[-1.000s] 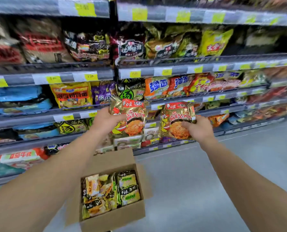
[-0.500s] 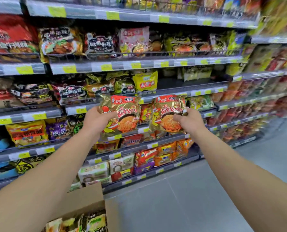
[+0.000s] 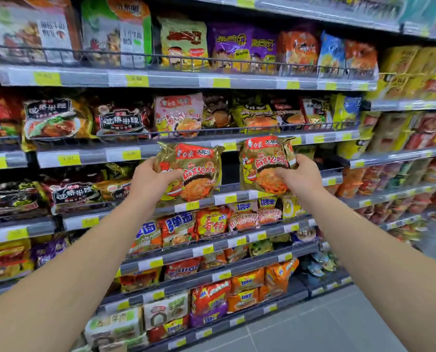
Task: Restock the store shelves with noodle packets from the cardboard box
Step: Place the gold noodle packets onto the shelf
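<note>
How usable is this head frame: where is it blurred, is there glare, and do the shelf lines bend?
Head view: both gold noodle packets, in the left hand and right hand, read fairly sharp; the shelves at the far right smear into blur; price labels are barely legible; shelf rails bow from wide-angle distortion; lighting is even, with mild sheen on the packet foil.

Two bare forearms, no sleeves reaching into view. Left hand [image 3: 149, 180] and right hand [image 3: 300, 177] ungloved, without rings, watch or wristband on the parts that show.
</note>
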The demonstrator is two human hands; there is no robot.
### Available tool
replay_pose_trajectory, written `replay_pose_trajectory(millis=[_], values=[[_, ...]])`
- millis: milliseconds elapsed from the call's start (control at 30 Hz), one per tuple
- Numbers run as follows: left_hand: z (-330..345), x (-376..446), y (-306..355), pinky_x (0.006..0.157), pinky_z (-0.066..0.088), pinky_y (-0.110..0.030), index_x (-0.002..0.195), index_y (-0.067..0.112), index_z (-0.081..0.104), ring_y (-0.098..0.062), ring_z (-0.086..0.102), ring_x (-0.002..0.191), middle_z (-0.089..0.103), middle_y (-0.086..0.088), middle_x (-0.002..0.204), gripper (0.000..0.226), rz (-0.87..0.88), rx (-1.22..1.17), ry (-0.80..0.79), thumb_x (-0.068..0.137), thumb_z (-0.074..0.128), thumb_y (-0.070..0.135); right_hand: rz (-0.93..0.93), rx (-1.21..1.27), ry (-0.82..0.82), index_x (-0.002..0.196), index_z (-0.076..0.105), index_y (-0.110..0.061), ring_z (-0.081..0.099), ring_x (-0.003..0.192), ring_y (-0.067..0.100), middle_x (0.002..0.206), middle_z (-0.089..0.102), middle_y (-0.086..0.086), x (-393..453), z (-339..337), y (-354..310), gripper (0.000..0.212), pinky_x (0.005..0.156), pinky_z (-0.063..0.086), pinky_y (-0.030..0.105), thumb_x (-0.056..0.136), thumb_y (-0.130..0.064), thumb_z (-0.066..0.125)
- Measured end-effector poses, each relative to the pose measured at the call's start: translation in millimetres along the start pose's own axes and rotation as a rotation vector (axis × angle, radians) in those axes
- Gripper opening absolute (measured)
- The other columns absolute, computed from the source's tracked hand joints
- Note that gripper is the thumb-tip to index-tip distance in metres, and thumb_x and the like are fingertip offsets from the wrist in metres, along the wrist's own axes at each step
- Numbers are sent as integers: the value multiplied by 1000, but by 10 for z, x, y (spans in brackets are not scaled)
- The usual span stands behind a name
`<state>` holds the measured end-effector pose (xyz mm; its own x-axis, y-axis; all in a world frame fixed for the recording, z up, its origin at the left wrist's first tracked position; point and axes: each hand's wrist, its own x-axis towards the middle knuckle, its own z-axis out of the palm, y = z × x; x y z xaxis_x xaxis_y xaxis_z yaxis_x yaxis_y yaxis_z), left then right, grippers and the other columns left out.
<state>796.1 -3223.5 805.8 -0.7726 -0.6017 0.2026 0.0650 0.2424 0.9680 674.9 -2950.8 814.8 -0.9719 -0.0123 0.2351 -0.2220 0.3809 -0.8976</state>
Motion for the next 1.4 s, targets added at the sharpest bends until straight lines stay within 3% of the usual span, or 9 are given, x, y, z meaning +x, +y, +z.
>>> replay_pose_trajectory(millis=[133,333,400,467,633,767,967,1167,1400], values=[[213,584,22,90,48,-42,119,21,61,-21,63,105,68,2,112,48,56,-29,13,76,80,29,-58,18,31,126,56,-13,54,86,23,88,55,0,632,84,-120,40,79,47,38,89,-22,69],[403,1465,127,101,45,-49,135,17,51,-26,58,117,62,-2,128,107,112,-78,-52,41,87,53,-65,198,70,105,66,-11,62,103,33,99,67,8,1390,261,-417,19,82,49,41,86,-17,69],[495,1573,217,95,46,-40,133,12,53,-26,59,115,65,-4,123,97,119,-123,-80,47,88,41,-66,298,59,120,61,-5,59,111,33,118,65,13,1621,333,-476,33,92,48,44,89,-15,67],[552,1664,221,86,45,-32,128,8,55,-24,60,111,68,-3,116,75,106,-142,-124,61,86,23,-114,326,35,109,66,-12,61,97,26,109,68,14,1826,433,-487,22,80,47,36,88,-15,68],[560,1888,220,95,48,-56,102,14,67,-31,68,96,75,-6,96,47,77,-223,-170,57,76,14,-204,384,0,115,66,-13,62,99,16,109,68,-2,2253,732,-443,28,80,45,29,88,-16,69],[652,1981,251,86,52,-54,90,15,66,-35,67,84,74,-7,80,34,91,-330,-77,59,73,2,-351,353,-18,97,61,-18,52,74,-1,86,60,-16,2439,882,-401,12,74,38,22,90,-10,67],[810,2055,327,91,49,-62,77,19,73,-36,67,88,74,-9,85,20,116,-312,84,66,75,2,-624,35,-161,118,68,-20,55,106,12,113,63,-6,2765,1121,-325,36,86,38,22,86,-5,69],[939,2125,372,92,48,-63,88,16,69,-39,68,95,74,-12,92,27,123,-276,209,65,77,4,-586,-232,-144,116,56,-17,59,92,29,99,66,6,3110,1211,-332,33,70,43,32,87,-28,67],[1112,2085,370,97,44,-63,91,20,70,-37,67,99,76,-7,93,41,116,-272,271,52,81,18,-415,-215,-199,131,59,-12,55,120,32,129,61,13,3412,1353,-505,49,93,45,34,92,-43,60]])
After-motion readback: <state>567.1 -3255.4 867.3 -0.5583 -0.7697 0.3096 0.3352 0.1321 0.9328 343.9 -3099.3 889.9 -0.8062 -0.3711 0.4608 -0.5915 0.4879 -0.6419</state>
